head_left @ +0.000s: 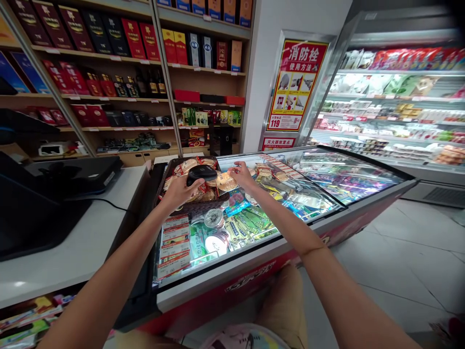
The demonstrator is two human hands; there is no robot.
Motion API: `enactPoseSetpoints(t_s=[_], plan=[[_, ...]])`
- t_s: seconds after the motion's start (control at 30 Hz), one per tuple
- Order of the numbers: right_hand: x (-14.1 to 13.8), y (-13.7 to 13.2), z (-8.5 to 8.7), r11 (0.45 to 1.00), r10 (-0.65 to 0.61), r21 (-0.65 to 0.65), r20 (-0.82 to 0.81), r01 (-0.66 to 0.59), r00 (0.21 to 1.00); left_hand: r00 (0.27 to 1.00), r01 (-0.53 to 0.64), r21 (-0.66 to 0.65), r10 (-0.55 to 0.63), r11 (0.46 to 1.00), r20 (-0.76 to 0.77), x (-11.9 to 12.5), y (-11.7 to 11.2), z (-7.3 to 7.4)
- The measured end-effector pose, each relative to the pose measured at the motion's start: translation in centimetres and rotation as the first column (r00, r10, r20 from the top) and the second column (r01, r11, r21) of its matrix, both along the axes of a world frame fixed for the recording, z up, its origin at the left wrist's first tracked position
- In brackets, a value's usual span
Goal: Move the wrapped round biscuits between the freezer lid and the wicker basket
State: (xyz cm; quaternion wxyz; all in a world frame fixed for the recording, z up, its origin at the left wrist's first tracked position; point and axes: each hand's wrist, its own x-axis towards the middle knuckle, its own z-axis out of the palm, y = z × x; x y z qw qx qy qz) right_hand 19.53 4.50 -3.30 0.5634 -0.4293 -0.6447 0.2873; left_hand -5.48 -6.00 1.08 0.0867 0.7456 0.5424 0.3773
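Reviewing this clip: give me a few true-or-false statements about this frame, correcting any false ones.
The left hand holds a black rounded object above a brown woven basket. True.
The right hand hangs down at the person's side. False: it is raised over the glass lid of a chest freezer, beside a clear-wrapped round pastry.
A red-and-yellow fire hydrant poster stands behind the freezer. True.
The light wooden shelves hold only shoes. False: they hold boxes and bottles.
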Motion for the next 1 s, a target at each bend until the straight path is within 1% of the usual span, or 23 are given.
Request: enactPoseSetpoints(t_s=[0.17, 0.2, 0.27, 0.33, 0.43, 0.5, 0.57, 0.63, 0.7, 0.8, 0.87, 0.9, 0.93, 0.97, 1.0], plan=[[-1.4, 0.5, -0.4, 0.997, -0.052, -0.059, 0.028, 0.054, 0.998, 0.996, -0.054, -0.013, 0.055, 0.998, 0.065, -2.2, -0.3, -0.9], [-1.8, 0.6, -0.5, 0.997, -0.064, -0.041, 0.051, 0.066, 0.997, 0.995, -0.068, -0.014, 0.069, 0.998, 0.073, -2.7, -0.3, -1.1], [-2.4, 0.9, -0.7, 0.997, -0.073, 0.045, 0.110, 0.068, 0.991, 0.992, -0.094, -0.016, 0.095, 0.995, 0.085, -3.7, -0.2, -1.4], [-3.0, 1.3, -0.9, 0.992, -0.031, 0.127, 0.160, 0.011, 0.987, 0.989, -0.112, -0.021, 0.113, 0.993, 0.092, -4.6, -0.1, -1.8], [-3.7, 2.0, -1.3, 0.982, 0.074, 0.158, 0.187, -0.104, 0.980, 0.988, -0.114, -0.029, 0.117, 0.993, 0.099, -5.4, -0.1, -2.1], [-3.9, 2.2, -1.7, 0.979, 0.109, 0.151, 0.181, -0.137, 0.977, 0.989, -0.106, -0.033, 0.109, 0.994, 0.103, -5.5, -0.1, -2.0], [-3.9, 2.1, -2.0, 0.974, 0.131, 0.157, 0.186, -0.161, 0.974, 0.989, -0.095, -0.036, 0.098, 0.995, 0.108, -4.9, -0.1, -1.8], [-3.6, 1.8, -2.2, 0.966, 0.137, 0.186, 0.220, -0.180, 0.966, 0.990, -0.077, -0.039, 0.081, 0.996, 0.112, -3.9, 0.0, -1.3], [-2.9, 1.8, -2.4, 0.962, 0.110, 0.216, 0.250, -0.166, 0.962, 0.992, -0.053, -0.036, 0.057, 0.998, 0.110, -2.5, 0.3, -0.9], [-0.4, 2.7, -2.8, 0.976, 0.008, 0.209, 0.208, -0.053, 0.978, 0.997, -0.023, -0.014, 0.024, 1.000, 0.076, -0.1, 1.2, -0.2], [2.4, 4.0, -3.2, 0.982, -0.099, 0.178, 0.168, 0.068, 0.981, 0.999, -0.010, 0.018, 0.009, 1.000, 0.030, 1.7, 2.0, 0.3], [4.2, 4.7, -3.5, 0.976, -0.172, 0.162, 0.158, 0.146, 0.972, 1.000, 0.003, 0.029, -0.003, 1.000, 0.014, 2.7, 2.5, 0.5], [6.1, 5.4, -3.9, 0.962, -0.256, 0.142, 0.153, 0.235, 0.955, 1.000, 0.019, 0.035, -0.019, 0.999, 0.003, 3.7, 2.9, 0.8], [8.2, 6.1, -4.2, 0.935, -0.349, 0.119, 0.150, 0.333, 0.925, 0.999, 0.038, 0.033, -0.038, 0.999, 0.000, 4.8, 3.3, 1.1], [10.3, 6.6, -4.6, 0.895, -0.446, 0.088, 0.144, 0.438, 0.883, 0.998, 0.056, 0.024, -0.056, 0.998, 0.004, 5.9, 3.7, 1.5]])
